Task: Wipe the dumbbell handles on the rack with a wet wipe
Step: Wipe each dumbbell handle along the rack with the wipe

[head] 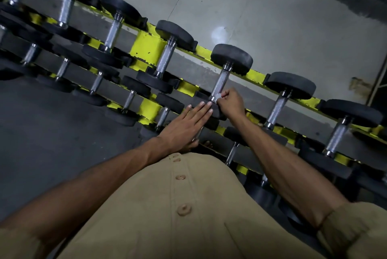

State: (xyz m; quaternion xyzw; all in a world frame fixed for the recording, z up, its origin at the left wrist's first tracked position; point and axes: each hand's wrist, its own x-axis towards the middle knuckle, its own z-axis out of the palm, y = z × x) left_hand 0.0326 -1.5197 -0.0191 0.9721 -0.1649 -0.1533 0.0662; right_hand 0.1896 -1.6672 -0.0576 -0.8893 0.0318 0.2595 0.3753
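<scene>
My right hand (230, 102) has the wipe (217, 97) pinched around the bottom end of a dumbbell handle (219, 82) on the rack's (146, 46) top row. Handle runs up and away, so I'd stroke upward. Left hand (184, 126) lies flat, fingers straight, on the lower weight (215, 111).

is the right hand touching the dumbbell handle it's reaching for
Touching. The head view shows the right hand with its fingers curled round the lower end of the dumbbell handle, pinching it with no gap visible.

Two hands: left hand (184, 126), right hand (229, 104). One yellow rack (146, 46). Three shirt buttons (183, 209).
</scene>
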